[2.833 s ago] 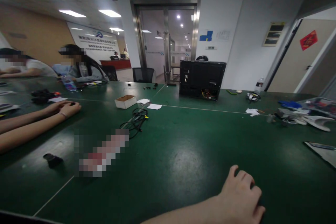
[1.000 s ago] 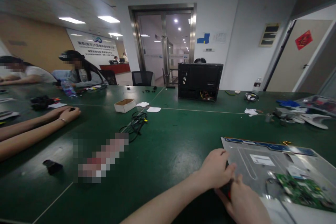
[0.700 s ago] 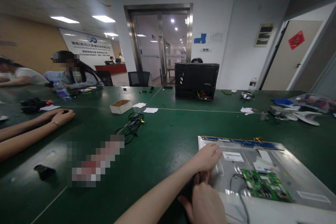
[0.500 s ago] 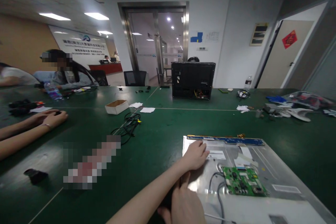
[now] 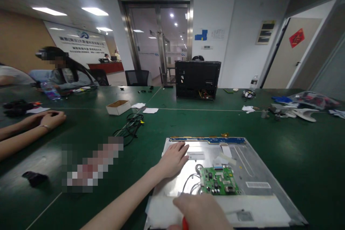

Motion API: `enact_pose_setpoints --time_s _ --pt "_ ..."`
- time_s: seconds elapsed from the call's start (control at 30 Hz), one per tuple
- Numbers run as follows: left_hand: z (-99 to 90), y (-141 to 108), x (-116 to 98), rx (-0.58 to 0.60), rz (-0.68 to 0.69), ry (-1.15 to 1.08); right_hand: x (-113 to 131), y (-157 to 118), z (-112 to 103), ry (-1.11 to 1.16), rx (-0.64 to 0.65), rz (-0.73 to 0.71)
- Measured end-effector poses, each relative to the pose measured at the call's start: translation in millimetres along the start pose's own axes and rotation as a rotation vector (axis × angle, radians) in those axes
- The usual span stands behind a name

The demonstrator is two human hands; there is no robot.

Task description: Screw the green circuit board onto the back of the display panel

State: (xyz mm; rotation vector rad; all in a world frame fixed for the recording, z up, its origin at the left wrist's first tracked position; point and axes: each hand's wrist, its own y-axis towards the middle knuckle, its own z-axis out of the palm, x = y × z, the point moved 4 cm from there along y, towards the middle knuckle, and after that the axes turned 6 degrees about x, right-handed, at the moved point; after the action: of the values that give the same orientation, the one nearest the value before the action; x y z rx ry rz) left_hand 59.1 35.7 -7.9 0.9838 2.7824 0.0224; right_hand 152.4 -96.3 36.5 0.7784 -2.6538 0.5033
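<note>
Screen panel (image 5: 250, 172) lies flat on the green tabletop (image 5: 280, 133), right of the middle on the near side, and both our hands are at it. Our left hand (image 5: 174, 160) rests palm down on the panel's far left part, fingers loosely spread and gripping nothing. Our right hand (image 5: 203, 210) is at the near edge of the scene, in front of the panel's near part, its fingers curled around a red thing (image 5: 185, 223); most of that is hidden, so we cannot tell what it is.

On the panel, just beyond the right hand, we see a green circuit board (image 5: 219, 180) with dark wires (image 5: 190, 180) on its left. A white sheet (image 5: 258, 204) covers the near part, and a blue strip (image 5: 229, 140) runs along the far edge.

Farther out to the left, we find a tangle of black cables (image 5: 132, 125), with an open white box (image 5: 118, 108) and some paper (image 5: 150, 110) beyond it. Another person's hands (image 5: 54, 119) rest together at the left. On the far side, a black case (image 5: 198, 79) stands upright, and a bottle (image 5: 253, 82) stands to its right.
</note>
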Motion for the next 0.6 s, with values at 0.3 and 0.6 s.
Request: enact_pose_setpoints --time_s 0.3,0.6 --pt "-16.5 -41 42 -0.007 0.011 -0.005 -158 -5 -86 0.024 -0.192 0.228" --pt "-25.2 -58 66 0.008 -0.031 -0.09 -173 21 -68 0.101 -0.093 0.041"
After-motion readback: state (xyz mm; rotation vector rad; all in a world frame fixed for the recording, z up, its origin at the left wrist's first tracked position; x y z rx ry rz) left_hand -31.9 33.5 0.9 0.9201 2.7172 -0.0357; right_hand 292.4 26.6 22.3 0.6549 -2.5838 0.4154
